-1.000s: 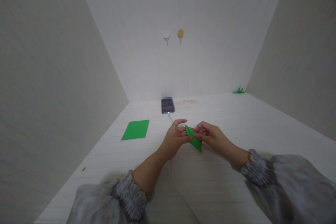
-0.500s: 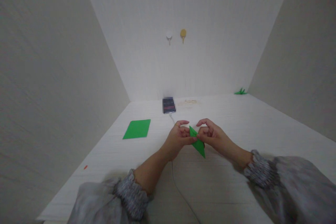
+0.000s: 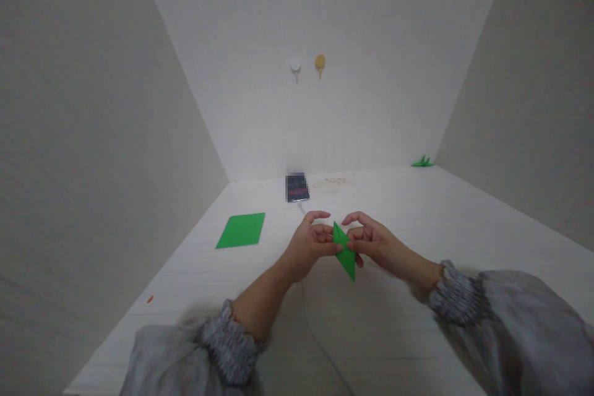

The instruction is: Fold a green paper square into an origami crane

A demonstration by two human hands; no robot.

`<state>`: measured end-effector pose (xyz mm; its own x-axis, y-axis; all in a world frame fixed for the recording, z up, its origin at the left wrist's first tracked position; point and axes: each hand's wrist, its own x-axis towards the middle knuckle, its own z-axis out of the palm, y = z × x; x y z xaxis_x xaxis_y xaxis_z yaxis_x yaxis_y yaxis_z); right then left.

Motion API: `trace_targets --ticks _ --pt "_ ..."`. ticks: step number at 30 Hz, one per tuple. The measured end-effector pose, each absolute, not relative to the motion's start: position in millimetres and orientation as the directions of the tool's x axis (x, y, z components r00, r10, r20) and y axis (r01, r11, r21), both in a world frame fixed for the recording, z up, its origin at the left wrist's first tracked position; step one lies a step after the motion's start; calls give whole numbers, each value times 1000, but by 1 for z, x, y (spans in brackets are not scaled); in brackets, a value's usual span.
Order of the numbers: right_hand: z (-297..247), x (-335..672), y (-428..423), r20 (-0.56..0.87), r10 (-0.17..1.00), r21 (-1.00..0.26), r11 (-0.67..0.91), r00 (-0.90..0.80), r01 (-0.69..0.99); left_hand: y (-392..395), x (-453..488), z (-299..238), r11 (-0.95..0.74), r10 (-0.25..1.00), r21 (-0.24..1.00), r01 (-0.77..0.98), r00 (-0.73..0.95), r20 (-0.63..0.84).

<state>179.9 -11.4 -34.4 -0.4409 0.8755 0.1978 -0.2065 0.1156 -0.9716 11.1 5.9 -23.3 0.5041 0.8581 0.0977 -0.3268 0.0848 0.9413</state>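
Note:
Between my hands is a piece of folded green paper (image 3: 346, 262), a narrow diamond with a crease near its upper point. My left hand (image 3: 312, 245) pinches its left edge between thumb and fingers, index finger curved above. On the opposite edge, my right hand (image 3: 372, 241) grips the paper with thumb and fingertips near the middle. The paper is held above the white table, its lower point towards me. Part of its back is hidden by my fingers.
A flat green paper square (image 3: 241, 230) lies left of my hands. Further back are a phone (image 3: 297, 187) with a white cable (image 3: 320, 343) and folded green paper pieces (image 3: 422, 162) in the right corner. A small orange bit (image 3: 150, 299) lies left. Two hooks (image 3: 320, 62) are on the back wall.
The folded paper has turned slightly, its lower point shifting left and standing more upright. Both hands keep their pinch on it. The whole view has shifted a little.

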Motion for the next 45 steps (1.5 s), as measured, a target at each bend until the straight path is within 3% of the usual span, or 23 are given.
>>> trace_targets --ticks 10,20,24,27,36,39,45 --pt "-30 182 -12 212 876 -964 115 -433 -239 7 3 -17 191 807 913 -360 588 64" --pt "-34 179 -10 265 885 -963 221 -383 -156 8 9 -23 195 853 930 -311 522 -5" --pt "-35 179 -9 292 876 -953 300 -384 -40 10 9 -25 130 904 948 -291 428 8" --pt "-37 181 -7 386 829 -893 446 -404 61 11 11 -26 87 921 957 -277 390 29" --pt "-28 180 -8 515 744 -728 642 -426 242 9 17 -25 54 904 983 -175 426 26" --pt "-24 178 -11 503 759 -682 643 -415 349 8 18 -22 64 908 982 -176 419 16" --pt "-24 177 -13 403 879 -615 466 -254 636 6 20 -22 117 886 960 -253 463 14"
